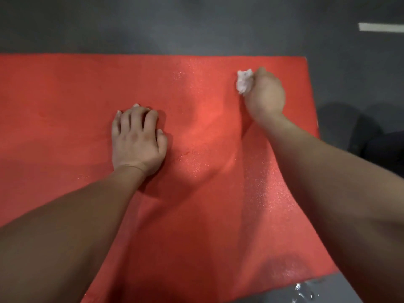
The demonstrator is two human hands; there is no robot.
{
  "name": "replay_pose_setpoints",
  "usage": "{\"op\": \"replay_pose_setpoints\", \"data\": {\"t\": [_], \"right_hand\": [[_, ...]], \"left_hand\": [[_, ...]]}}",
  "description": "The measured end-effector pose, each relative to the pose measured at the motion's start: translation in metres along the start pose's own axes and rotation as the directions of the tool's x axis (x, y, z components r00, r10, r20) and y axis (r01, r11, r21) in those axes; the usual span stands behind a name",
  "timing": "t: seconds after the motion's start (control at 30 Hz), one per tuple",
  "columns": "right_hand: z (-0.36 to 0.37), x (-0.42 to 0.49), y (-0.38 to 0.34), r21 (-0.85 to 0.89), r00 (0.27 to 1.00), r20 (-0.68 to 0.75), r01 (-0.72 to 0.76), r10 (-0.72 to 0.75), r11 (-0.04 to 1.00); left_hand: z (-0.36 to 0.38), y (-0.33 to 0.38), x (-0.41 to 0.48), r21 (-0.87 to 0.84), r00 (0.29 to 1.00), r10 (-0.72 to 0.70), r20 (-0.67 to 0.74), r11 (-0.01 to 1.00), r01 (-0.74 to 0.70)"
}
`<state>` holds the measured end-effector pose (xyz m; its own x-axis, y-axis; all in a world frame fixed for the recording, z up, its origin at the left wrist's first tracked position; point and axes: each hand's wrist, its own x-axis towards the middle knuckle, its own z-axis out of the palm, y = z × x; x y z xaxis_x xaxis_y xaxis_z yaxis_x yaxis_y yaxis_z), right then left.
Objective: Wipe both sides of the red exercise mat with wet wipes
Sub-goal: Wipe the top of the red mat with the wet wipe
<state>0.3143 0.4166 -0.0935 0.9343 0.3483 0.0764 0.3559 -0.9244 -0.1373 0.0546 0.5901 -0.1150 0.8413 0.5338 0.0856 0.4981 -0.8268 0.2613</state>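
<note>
Mat: flat red foam exercise mat point(65, 101) spread on dark grey floor point(153, 22).
Left hand: left hand point(136, 138) pressed palm-down on the mat's middle, fingers loosely curled, holding nothing.
Wipe: crumpled white wet wipe point(244, 81) near the far right corner.
Right hand: right hand point(265, 95) closed around the wipe, pressing it to the mat.

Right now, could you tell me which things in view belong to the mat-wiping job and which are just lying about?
Part of the job:
- red mat, flat on the floor
- crumpled wet wipe, held on the mat by the right hand
- left hand, pressed on the mat

Lying about:
- white strip on the dark floor
- shiny crinkled thing by the mat's near corner, unclear
</note>
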Motion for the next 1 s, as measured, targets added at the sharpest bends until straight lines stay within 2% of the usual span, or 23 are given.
{"op": "replay_pose_setpoints", "data": {"t": [0.03, 0.07, 0.2, 0.27, 0.33, 0.4, 0.57, 0.6, 0.67, 0.73, 0.93, 1.0], "right_hand": [[-0.001, 0.006, 0.004, -0.010, 0.997, -0.003, -0.081, 0.081, 0.997], [0.000, 0.009, 0.000, 0.015, 0.995, 0.004, -0.101, 0.101, 0.995], [0.008, 0.004, -0.031, 0.239, 0.999, 0.041, 0.017, -0.027, 0.971], [0.010, 0.002, -0.028, 0.327, 0.998, 0.044, -0.050, 0.038, 0.944], [0.009, 0.002, -0.017, 0.349, 0.993, 0.051, -0.121, 0.110, 0.929], [0.005, 0.004, -0.008, 0.323, 0.992, 0.048, -0.128, 0.119, 0.938], [-0.019, 0.007, 0.002, 0.417, 0.969, -0.136, -0.135, 0.208, 0.899], [-0.019, 0.005, 0.000, 0.424, 0.978, -0.126, -0.101, 0.168, 0.900], [-0.013, -0.001, -0.006, 0.396, 0.998, 0.009, 0.053, -0.062, 0.917], [-0.006, -0.006, -0.008, 0.369, 0.955, 0.108, 0.219, -0.276, 0.903], [0.005, -0.006, 0.001, 0.307, 0.951, 0.074, 0.263, -0.299, 0.915], [0.007, 0.000, 0.002, 0.252, 0.976, 0.049, 0.194, -0.212, 0.948]], "left_hand": [[0.000, 0.000, 0.000, 0.003, 1.000, 0.001, 0.002, 1.000, -0.001], [0.000, 0.001, 0.001, 0.006, 1.000, 0.000, 0.007, 1.000, 0.000], [-0.001, 0.000, 0.001, 0.010, 1.000, -0.005, 0.017, 1.000, 0.005], [-0.001, 0.000, 0.001, 0.011, 1.000, -0.006, 0.019, 1.000, 0.005], [-0.001, 0.000, 0.000, 0.011, 1.000, -0.005, 0.017, 1.000, 0.005], [-0.002, 0.001, 0.001, 0.005, 1.000, -0.004, 0.018, 1.000, 0.004], [-0.002, 0.002, 0.001, 0.002, 1.000, -0.011, 0.019, 1.000, 0.011], [-0.003, 0.002, 0.001, 0.000, 1.000, -0.011, 0.018, 1.000, 0.011], [-0.003, 0.001, 0.000, 0.001, 1.000, -0.009, 0.017, 1.000, 0.009], [-0.002, 0.001, 0.000, 0.000, 1.000, -0.009, 0.018, 1.000, 0.009], [-0.002, 0.001, 0.001, 0.005, 1.000, -0.013, 0.016, 1.000, 0.013], [-0.001, 0.001, 0.001, 0.003, 1.000, -0.013, 0.012, 1.000, 0.013]]}}
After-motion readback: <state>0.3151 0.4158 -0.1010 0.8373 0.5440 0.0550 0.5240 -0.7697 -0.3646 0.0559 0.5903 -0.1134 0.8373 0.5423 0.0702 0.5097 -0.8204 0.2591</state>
